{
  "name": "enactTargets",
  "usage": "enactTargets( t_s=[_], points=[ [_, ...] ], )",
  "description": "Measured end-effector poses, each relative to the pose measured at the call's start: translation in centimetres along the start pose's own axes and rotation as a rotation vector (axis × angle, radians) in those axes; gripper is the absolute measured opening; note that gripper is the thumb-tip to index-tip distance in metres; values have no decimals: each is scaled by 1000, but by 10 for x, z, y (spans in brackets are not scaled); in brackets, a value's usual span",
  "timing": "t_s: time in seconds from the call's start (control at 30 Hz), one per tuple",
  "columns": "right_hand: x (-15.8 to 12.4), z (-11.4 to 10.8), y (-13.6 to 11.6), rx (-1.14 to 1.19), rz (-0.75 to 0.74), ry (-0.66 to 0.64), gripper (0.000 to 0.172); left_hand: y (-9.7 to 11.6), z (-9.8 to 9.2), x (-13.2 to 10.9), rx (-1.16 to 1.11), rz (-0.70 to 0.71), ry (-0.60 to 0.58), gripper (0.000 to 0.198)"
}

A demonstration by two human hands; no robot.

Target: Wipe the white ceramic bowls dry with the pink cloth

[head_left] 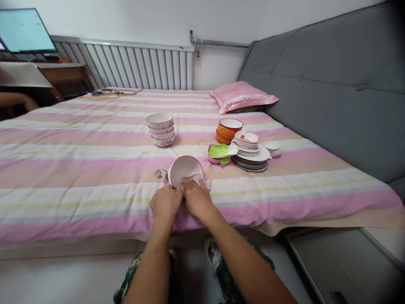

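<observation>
A white bowl with a red rim (184, 168) is tilted on its side on a pinkish cloth (162, 173) near the bed's front edge. My left hand (165, 202) grips the bowl's near rim together with the cloth, fingers curled. My right hand (198, 198) lies beside it, fingers closed on the cloth under the bowl. The two hands touch each other.
The striped bed sheet (79, 169) carries a stack of white bowls (160, 129), orange bowls (228, 131), a pile of plates (250, 158) and a green leaf-shaped dish (220, 150). A pink pillow (242, 96) lies by the grey headboard (332, 84). A person's arm (17, 100) shows at far left.
</observation>
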State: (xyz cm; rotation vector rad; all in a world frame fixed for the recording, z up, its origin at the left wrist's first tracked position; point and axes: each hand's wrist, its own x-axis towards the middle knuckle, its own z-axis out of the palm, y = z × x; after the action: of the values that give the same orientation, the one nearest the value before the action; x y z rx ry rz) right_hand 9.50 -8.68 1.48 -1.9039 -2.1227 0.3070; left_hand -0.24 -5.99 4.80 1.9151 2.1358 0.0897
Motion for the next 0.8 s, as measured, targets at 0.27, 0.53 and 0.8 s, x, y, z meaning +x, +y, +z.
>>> enactTargets(
  t_s=[0.27, 0.53, 0.8],
  points=[
    [0, 0, 4, -15, -16, -22, 47, -4, -4, 5, -23, -25, 66, 46],
    [1, 2, 2, -37, -29, -12, 45, -4, 4, 3, 15, 59, -54, 57],
    [0, 1, 2, -24, -25, -15, 49, -6, -2, 6, -11, 9, 19, 49]
  ],
)
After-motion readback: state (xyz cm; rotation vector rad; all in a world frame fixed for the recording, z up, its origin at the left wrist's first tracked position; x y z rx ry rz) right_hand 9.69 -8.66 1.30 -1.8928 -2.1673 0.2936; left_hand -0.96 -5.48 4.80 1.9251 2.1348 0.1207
